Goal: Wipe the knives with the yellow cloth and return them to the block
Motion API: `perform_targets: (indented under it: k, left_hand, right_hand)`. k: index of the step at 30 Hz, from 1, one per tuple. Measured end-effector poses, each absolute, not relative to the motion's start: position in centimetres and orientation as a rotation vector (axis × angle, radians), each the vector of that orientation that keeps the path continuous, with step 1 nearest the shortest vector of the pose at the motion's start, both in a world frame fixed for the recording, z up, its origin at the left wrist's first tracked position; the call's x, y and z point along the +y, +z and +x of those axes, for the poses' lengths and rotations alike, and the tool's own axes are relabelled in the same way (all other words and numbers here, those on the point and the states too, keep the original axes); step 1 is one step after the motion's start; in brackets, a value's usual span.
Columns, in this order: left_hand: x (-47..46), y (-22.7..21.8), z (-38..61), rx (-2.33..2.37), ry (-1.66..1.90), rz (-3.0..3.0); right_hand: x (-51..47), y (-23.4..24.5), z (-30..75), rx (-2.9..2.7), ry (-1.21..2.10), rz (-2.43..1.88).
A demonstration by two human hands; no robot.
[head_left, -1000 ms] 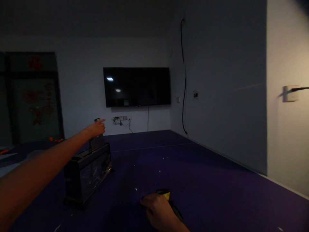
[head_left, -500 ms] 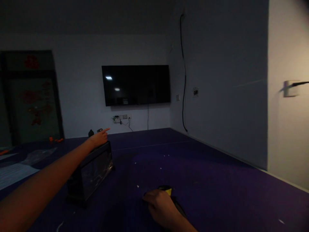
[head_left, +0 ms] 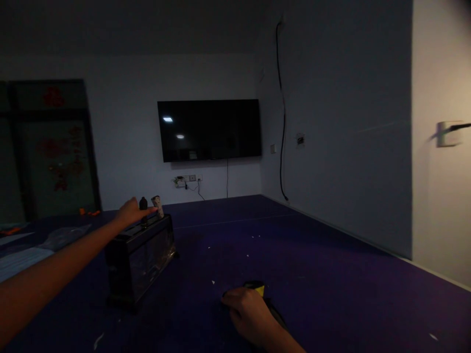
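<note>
My left hand [head_left: 129, 212] is over the top of a dark box [head_left: 147, 264] with a clear, shiny side panel. One digit stretches right across a small dark upright piece [head_left: 143, 202]; my other fingers are hard to make out. A pale patterned upright piece [head_left: 157, 205] rises just beyond the fingertip. Lower down, my right hand [head_left: 246, 309] rests with curled fingers on a black-and-yellow object [head_left: 259, 288] on the purple tabletop [head_left: 331, 289]. My hand covers most of that object, so its kind does not show.
Paper sheets [head_left: 24, 262] and clear plastic film [head_left: 66, 237] lie at the left, with small orange pieces [head_left: 88, 212] behind. White scraps [head_left: 98, 340] dot the tabletop. A wall runs along the right side, and a television [head_left: 209, 130] hangs at the back.
My left hand has moved left from over the box's far end to beside the dark upright piece, uncovering the pale patterned one. My right hand stays on the black-and-yellow object.
</note>
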State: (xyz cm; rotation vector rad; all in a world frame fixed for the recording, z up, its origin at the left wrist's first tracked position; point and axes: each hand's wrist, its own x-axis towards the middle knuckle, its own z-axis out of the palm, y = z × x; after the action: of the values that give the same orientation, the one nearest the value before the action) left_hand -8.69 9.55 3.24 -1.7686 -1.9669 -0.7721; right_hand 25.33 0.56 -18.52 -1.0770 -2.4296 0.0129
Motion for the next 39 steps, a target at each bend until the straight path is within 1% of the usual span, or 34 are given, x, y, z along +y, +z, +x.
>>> perform_targets:
  k: [3,5,7,10,14,23,27,30,32,34,35,38,39]
  left_hand:
    - [9.6,2.5,-9.0,-2.049,-0.809,-1.833]
    - [9.5,3.2,-8.8,-2.039,-0.914,-1.794]
    - [9.4,5.0,-8.5,-2.008,-1.036,-1.73]
    - [9.0,8.9,-8.0,-1.944,-1.212,-1.632]
    - [8.7,12.3,-7.3,-1.879,-1.302,-1.626]
    - [8.0,14.8,-7.6,-1.696,-1.551,-1.534]
    - [5.9,15.7,-5.2,-1.52,-1.612,-1.608]
    - [3.3,13.8,-1.8,-1.306,-1.5,-1.804]
    - [1.2,10.9,0.8,-0.977,-1.229,-1.978]
    - [-1.1,6.8,3.3,-0.625,-0.922,-2.082]
    - [-2.1,4.4,4.3,-0.468,-0.762,-2.15]
    - [-4.7,-3.4,6.5,0.017,-0.646,-2.141]
    - [-5.2,-6.0,6.9,0.137,-0.613,-2.14]
  right_hand:
    - [0.4,-18.4,25.3,-2.429,0.01,-1.065]
    - [0.4,-18.4,25.4,-2.425,0.022,-1.067]
    - [0.4,-18.5,25.4,-2.412,0.041,-1.071]
    - [0.5,-18.6,25.4,-2.405,0.043,-1.079]
    - [0.7,-18.7,25.3,-2.434,0.017,-1.085]
    - [0.6,-18.7,25.5,-2.44,0.026,-1.094]
    - [0.7,-18.8,25.3,-2.393,0.097,-1.082]
    - [1.0,-19.2,25.4,-2.209,0.206,-1.074]
    - [1.6,-19.6,25.6,-2.013,0.302,-1.052]
    - [2.4,-20.0,26.0,-1.783,0.458,-1.01]
    - [2.9,-20.1,26.3,-1.656,0.588,-0.975]
    - [4.2,-20.0,27.1,-1.25,1.04,-0.86]
    - [4.6,-19.9,27.2,-1.171,1.129,-0.849]
